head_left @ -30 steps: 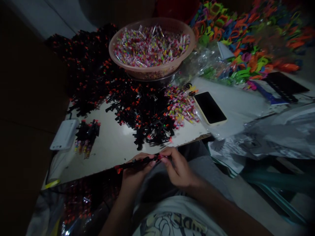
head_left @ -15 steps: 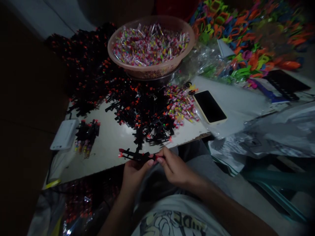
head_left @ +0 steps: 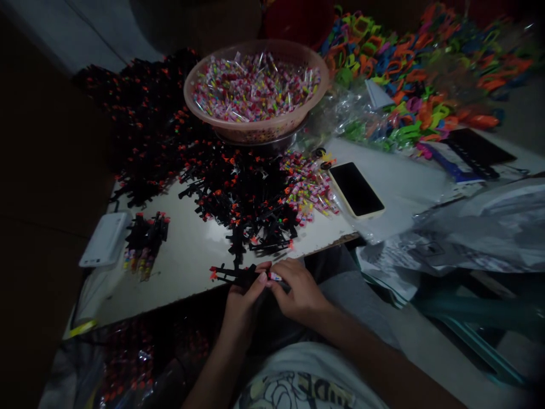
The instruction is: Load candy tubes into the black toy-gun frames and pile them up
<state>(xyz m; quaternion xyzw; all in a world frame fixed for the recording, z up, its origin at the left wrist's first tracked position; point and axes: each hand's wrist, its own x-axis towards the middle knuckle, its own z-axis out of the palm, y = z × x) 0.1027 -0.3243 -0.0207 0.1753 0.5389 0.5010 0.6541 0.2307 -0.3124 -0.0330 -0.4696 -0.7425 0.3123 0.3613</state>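
Note:
My left hand (head_left: 242,301) grips a small black toy gun (head_left: 232,274) with an orange tip pointing left, just over the near edge of the white board (head_left: 191,255). My right hand (head_left: 298,292) is pinched at the toy's right end, holding a small wrapped candy (head_left: 273,276) against it. Both hands meet in front of my lap. A big heap of the same black toys (head_left: 238,193) lies on the board ahead, and loose candies (head_left: 309,184) sit to its right. A pink basket (head_left: 255,91) full of candies stands behind.
A small bundle of finished toys (head_left: 145,238) and a white box (head_left: 104,238) lie at the left. A phone (head_left: 356,190) lies to the right of the candies. Bright plastic pieces (head_left: 417,74) pile up at the back right, with clear bags (head_left: 468,227) at the right.
The toy gun rose from my lap edge and its orange tip turned up-left. My hands closed in together at its right end, and the view shifted slightly.

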